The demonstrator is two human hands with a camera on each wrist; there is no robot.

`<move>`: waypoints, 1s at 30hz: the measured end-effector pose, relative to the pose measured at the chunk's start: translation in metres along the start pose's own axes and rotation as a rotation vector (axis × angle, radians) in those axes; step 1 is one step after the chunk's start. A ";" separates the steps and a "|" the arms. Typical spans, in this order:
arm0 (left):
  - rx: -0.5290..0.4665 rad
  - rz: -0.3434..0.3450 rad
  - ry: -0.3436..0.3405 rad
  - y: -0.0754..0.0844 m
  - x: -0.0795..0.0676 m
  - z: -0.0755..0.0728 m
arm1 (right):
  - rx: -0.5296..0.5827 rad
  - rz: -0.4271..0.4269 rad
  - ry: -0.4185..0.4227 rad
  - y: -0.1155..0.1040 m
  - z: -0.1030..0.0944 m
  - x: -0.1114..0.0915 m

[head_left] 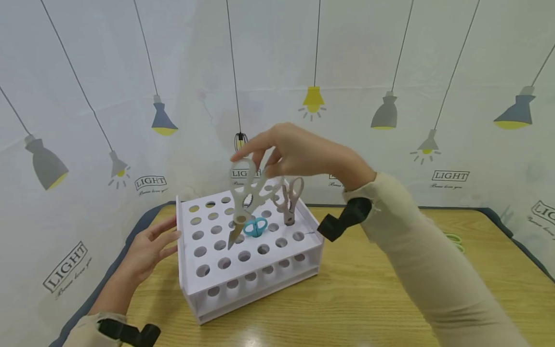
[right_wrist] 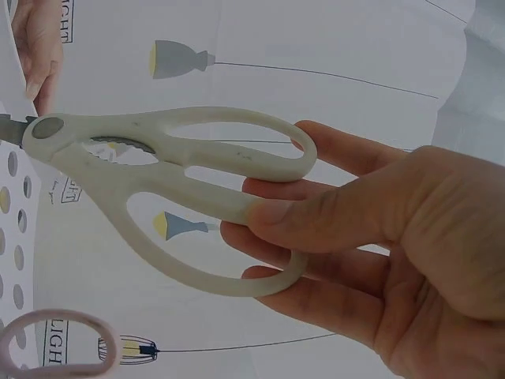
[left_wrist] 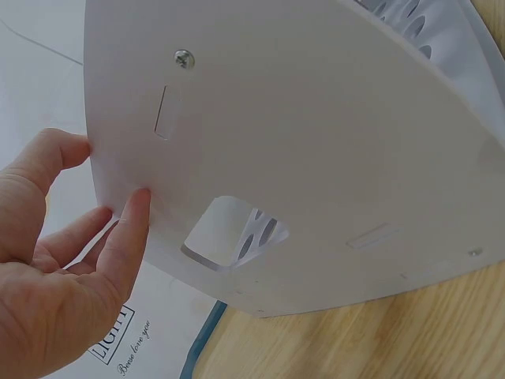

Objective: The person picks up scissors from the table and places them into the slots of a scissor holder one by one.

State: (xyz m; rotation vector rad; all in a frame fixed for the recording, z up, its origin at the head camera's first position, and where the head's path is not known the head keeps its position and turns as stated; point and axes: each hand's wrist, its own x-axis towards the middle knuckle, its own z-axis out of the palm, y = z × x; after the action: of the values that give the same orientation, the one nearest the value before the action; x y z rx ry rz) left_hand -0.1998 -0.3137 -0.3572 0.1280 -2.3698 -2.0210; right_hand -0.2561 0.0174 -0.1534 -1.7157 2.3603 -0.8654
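Observation:
My right hand [head_left: 299,150] pinches the pale handles of a pair of kitchen scissors [right_wrist: 205,154], thumb on one side and fingers through and behind the loops. Its blade points down over a white rack [head_left: 221,284] with rows of round holes; whether the tip enters a hole, I cannot tell. Small teal-handled scissors [head_left: 256,230] stand in a middle hole. Pinkish scissors [head_left: 289,217] stand upright in another hole, right of centre. My left hand [head_left: 145,253] touches the rack's left side panel [left_wrist: 300,142] with its fingertips, the fingers loosely bent.
The rack stands on a wooden table [head_left: 368,299]. Light green handles [head_left: 455,240] lie at the right, partly hidden by my right sleeve. Behind the table hangs a white cloth backdrop [head_left: 347,58] printed with lamps. Each wrist carries a black strap mount [head_left: 347,219].

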 end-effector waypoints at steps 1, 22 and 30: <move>0.002 -0.001 0.001 0.000 0.000 0.000 | -0.010 -0.016 -0.002 0.000 0.001 0.004; 0.003 -0.002 0.003 0.004 -0.003 0.005 | -0.147 0.033 -0.017 -0.001 0.030 0.055; 0.017 -0.005 0.005 0.003 -0.002 0.004 | -0.149 0.021 -0.004 0.004 0.029 0.058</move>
State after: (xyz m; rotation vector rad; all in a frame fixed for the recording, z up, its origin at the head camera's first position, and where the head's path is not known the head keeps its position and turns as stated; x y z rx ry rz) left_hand -0.1986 -0.3092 -0.3548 0.1393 -2.3866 -1.9996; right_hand -0.2689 -0.0455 -0.1650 -1.7393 2.4928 -0.6979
